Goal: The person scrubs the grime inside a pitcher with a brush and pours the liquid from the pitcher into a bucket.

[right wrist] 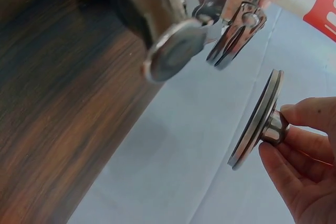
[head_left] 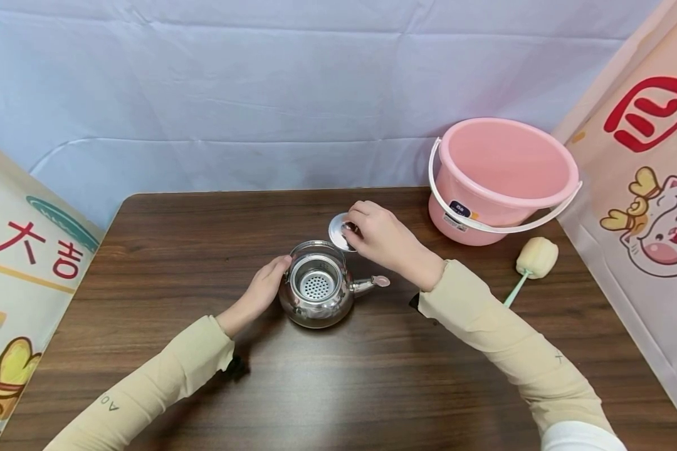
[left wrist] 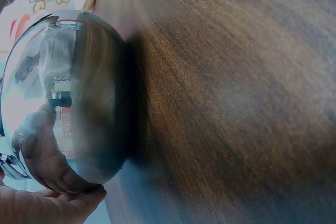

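A steel kettle [head_left: 316, 313] stands on the table, its top uncovered, with a perforated strainer [head_left: 317, 285] inside and its spout pointing right. My left hand [head_left: 259, 294] rests against the kettle's left side; in the left wrist view the fingers [left wrist: 79, 203] touch the rounded steel body [left wrist: 100, 98]. My right hand [head_left: 386, 241] pinches the knob of the round lid [head_left: 338, 233], which is behind and to the right of the kettle opening, apart from it. The right wrist view shows thumb and fingers of the hand [right wrist: 304, 156] round the knob, the lid [right wrist: 257, 121] tilted on edge.
A pink bucket [head_left: 485, 219] with a white handle stands at the table's back right. In front of it lies a sponge brush [head_left: 537, 257] with a green handle, partly hidden by my right sleeve. Cloth backdrops surround the brown table [head_left: 327, 388].
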`<state>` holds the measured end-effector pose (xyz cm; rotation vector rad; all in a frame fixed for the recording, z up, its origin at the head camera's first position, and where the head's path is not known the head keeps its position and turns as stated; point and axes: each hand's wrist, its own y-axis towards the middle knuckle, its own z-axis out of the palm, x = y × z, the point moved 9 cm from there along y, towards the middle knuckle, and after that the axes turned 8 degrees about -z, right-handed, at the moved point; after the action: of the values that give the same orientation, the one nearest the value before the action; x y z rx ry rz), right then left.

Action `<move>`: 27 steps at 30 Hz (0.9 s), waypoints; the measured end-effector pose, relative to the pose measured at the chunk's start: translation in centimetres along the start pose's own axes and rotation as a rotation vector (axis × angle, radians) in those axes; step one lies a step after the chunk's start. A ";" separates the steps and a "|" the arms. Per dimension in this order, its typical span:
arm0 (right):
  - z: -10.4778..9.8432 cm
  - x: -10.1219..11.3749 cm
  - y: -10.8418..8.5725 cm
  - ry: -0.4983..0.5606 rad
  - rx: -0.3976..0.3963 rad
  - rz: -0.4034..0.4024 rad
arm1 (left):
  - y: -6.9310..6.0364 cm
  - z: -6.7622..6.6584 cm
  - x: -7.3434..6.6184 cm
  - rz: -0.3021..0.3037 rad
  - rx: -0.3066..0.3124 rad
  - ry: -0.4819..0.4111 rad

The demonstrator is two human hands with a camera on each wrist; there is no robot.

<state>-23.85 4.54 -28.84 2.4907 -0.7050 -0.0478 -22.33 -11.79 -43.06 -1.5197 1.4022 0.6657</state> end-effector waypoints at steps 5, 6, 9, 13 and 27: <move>0.2 -0.8 -0.2 -0.001 0.012 0.023 | -0.1 0.0 0.0 -0.005 0.009 0.005; 0.2 -0.9 -0.3 0.000 0.016 0.030 | -0.1 0.0 0.0 -0.009 0.009 0.003; 0.3 -1.4 -0.4 -0.002 0.027 0.050 | 0.0 0.0 0.1 -0.010 0.006 0.003; 0.6 -2.0 -0.7 -0.005 0.037 0.070 | 0.0 0.0 0.1 -0.009 0.005 -0.003; 2.2 -4.3 -2.0 0.010 0.084 0.168 | 0.0 0.0 0.0 -0.006 0.005 0.022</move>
<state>-27.01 7.00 -32.18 2.4993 -0.9267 0.0571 -22.35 -11.79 -43.04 -1.5312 1.4147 0.6427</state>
